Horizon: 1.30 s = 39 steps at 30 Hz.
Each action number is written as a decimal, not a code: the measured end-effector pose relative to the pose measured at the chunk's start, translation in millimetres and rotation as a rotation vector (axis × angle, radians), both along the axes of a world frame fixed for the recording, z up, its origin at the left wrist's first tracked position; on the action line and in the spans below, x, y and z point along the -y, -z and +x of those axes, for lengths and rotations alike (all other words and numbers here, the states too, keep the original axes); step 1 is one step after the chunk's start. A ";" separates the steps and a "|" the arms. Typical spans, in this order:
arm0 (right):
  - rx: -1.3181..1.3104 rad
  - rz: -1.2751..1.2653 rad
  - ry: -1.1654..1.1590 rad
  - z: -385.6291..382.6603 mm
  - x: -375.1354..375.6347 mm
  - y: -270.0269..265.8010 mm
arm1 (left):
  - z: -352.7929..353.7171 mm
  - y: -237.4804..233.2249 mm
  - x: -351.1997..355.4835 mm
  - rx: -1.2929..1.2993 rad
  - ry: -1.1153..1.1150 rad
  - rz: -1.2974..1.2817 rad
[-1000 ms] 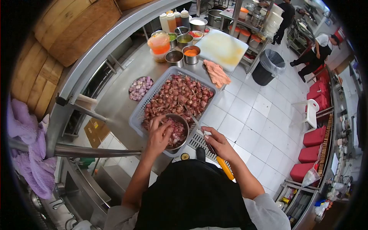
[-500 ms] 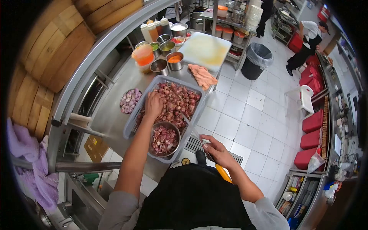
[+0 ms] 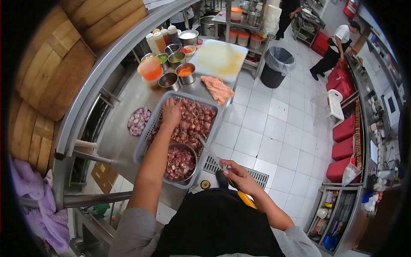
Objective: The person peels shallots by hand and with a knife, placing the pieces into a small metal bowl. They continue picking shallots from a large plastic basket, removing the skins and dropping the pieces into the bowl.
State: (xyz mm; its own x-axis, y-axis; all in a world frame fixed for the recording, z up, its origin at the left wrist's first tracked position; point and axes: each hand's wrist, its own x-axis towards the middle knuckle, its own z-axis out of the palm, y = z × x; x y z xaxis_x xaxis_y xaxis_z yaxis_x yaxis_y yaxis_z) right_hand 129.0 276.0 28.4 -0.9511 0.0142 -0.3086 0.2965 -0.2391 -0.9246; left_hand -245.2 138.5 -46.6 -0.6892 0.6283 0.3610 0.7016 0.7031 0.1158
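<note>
My left hand (image 3: 171, 113) reaches into a grey-blue plastic basket (image 3: 217, 124), its fingers down among small red shallots (image 3: 195, 122); the fingertips are partly hidden. A metal bowl (image 3: 195, 165) of peeled shallot pieces (image 3: 179, 164) stands at the basket's near end. My right hand (image 3: 238, 176) is closed on a knife (image 3: 209, 150), whose blade points up and left over the basket's right rim. Left of the basket, a round bowl holds pale purple peeled shallots (image 3: 139, 121).
Metal pots (image 3: 170, 81), squeeze bottles (image 3: 159, 41), an orange tub (image 3: 150, 70), an orange cloth (image 3: 217, 89) and a cutting board (image 3: 219, 59) stand beyond the basket. A black bin (image 3: 274, 70) is on the floor. A person (image 3: 338, 49) is at the right counter; another stands farther back.
The whole view has shifted, so the table things appear slightly farther left. My right hand still has the knife, and my left hand remains among the shallots. The person at the right has changed posture.
</note>
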 end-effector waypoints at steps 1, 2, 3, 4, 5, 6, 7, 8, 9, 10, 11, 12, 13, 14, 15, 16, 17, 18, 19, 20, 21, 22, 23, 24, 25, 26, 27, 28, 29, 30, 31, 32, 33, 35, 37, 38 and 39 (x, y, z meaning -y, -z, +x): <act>-0.004 0.004 -0.005 0.3 0.5 -1.0 | -1.9 0.4 1.7 0.014 0.029 0.000; 0.030 -0.030 0.002 1.3 1.2 -3.8 | -3.1 1.0 4.4 0.029 0.058 0.000; 0.064 -0.065 0.009 1.3 1.2 -5.9 | -1.3 -2.8 8.7 0.026 0.054 0.003; 0.062 -0.063 0.006 0.7 0.2 -5.0 | 1.9 -6.3 15.4 0.050 0.077 0.057; 0.053 -0.057 0.004 0.6 -0.5 -2.6 | 6.6 -8.7 22.3 0.076 0.102 0.109; 0.048 -0.052 0.000 1.4 -0.5 -0.6 | 14.2 -11.7 27.7 0.078 0.097 0.107; 0.051 -0.054 -0.007 1.1 -0.7 0.3 | 22.7 -15.1 32.7 0.115 0.051 0.309; 0.041 -0.071 0.003 -0.5 -1.1 0.8 | 31.9 -18.5 39.8 0.149 0.001 0.512; 0.032 -0.090 0.011 -2.5 -1.3 1.3 | 42.6 -23.4 50.1 0.149 -0.012 0.510; 0.049 -0.112 0.007 -3.9 -1.9 -0.3 | 54.7 -28.5 61.7 0.616 -0.054 0.914; 0.054 -0.113 -0.007 -7.0 -0.2 -1.7 | 69.2 -32.9 73.3 1.091 -0.095 1.312; 0.037 -0.108 -0.027 -10.1 1.8 -3.3 | 87.3 -35.1 84.9 1.086 -0.109 1.321; 0.020 -0.101 -0.045 -13.8 3.7 -5.9 | 107.7 -36.6 95.2 1.215 -0.050 1.427; 0.025 -0.098 -0.057 -18.0 6.6 -11.4 | 128.1 -37.9 103.7 1.345 0.017 1.532; 0.030 -0.054 -0.123 -22.7 11.2 -18.1 | 149.2 -38.8 110.7 1.341 0.008 1.543; 0.035 -0.010 -0.189 -27.4 16.8 -21.8 | 170.6 -39.7 116.1 1.400 0.009 1.591; 0.042 -0.008 -0.200 -32.5 24.6 -19.6 | 189.4 -41.4 119.0 1.458 0.010 1.638; -0.044 0.021 -0.216 -38.2 33.3 -14.9 | 206.4 -44.1 118.0 1.453 0.000 1.649; -0.128 0.048 -0.234 -43.0 40.7 -12.7 | 223.6 -46.9 115.2 1.421 -0.050 1.674; -0.104 0.050 -0.281 -48.5 44.6 -15.6 | 236.7 -50.6 112.9 1.388 -0.104 1.699; -0.096 0.048 -0.301 -52.8 49.2 -19.0 | 245.4 -56.5 111.2 1.377 -0.123 1.714; -0.115 0.042 -0.308 -56.7 54.4 -22.3 | 252.1 -62.6 110.1 1.374 -0.092 1.720; -0.134 0.034 -0.315 -60.3 60.2 -26.8 | 256.8 -64.7 111.8 1.370 -0.062 1.726; -0.160 -0.036 -0.307 -63.6 66.2 -34.8 | 259.6 -64.1 115.1 1.374 -0.030 1.745; -0.152 -0.040 -0.331 -66.4 69.7 -32.8 | 262.9 -65.1 117.3 1.358 -0.049 1.763; -0.202 -0.028 -0.335 -69.1 72.8 -29.0 | 265.7 -67.7 118.2 1.337 -0.040 1.791; -0.255 -0.017 -0.335 -71.1 75.5 -24.6 | 268.1 -69.7 119.9 1.318 -0.026 1.815; -0.284 -0.013 -0.341 -72.9 78.2 -20.6 | 268.9 -67.2 125.3 1.334 0.063 1.802; -0.284 -0.015 -0.350 -73.6 79.9 -21.0 | 269.9 -67.3 127.1 1.326 0.057 1.807; -0.282 -0.017 -0.365 -73.8 81.2 -24.0 | 271.0 -67.5 127.4 1.308 0.053 1.813; -0.279 -0.017 -0.376 -73.9 81.7 -26.4 | 271.6 -67.6 126.9 1.293 0.049 1.818; -0.278 -0.017 -0.375 -73.8 82.2 -27.4 | 271.9 -67.0 126.6 1.295 0.049 1.818; -0.276 -0.011 -0.381 -73.7 82.8 -28.2 | 271.8 -66.2 126.3 1.278 0.019 1.834; -0.273 -0.005 -0.382 -73.3 83.9 -31.2 | 271.4 -65.8 126.9 1.266 -0.010 1.847; -0.307 0.065 -0.378 -72.7 83.5 -34.2 | 269.9 -65.4 127.1 1.226 -0.033 1.806; -0.306 0.066 -0.371 -71.9 83.7 -33.5 | 269.6 -66.0 126.9 1.233 -0.030 1.802; -0.309 0.039 -0.356 -71.4 84.2 -32.2 | 269.1 -67.6 126.7 1.221 -0.034 1.776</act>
State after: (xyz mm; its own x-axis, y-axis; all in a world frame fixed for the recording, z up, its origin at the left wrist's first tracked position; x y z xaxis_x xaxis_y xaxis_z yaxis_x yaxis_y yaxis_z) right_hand 57.5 191.8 60.6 -0.9460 -0.3237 -0.0157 0.0628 -0.1357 -0.9888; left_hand 23.9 11.8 21.0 -0.9722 0.2035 -0.1156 -0.2191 -0.6180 0.7550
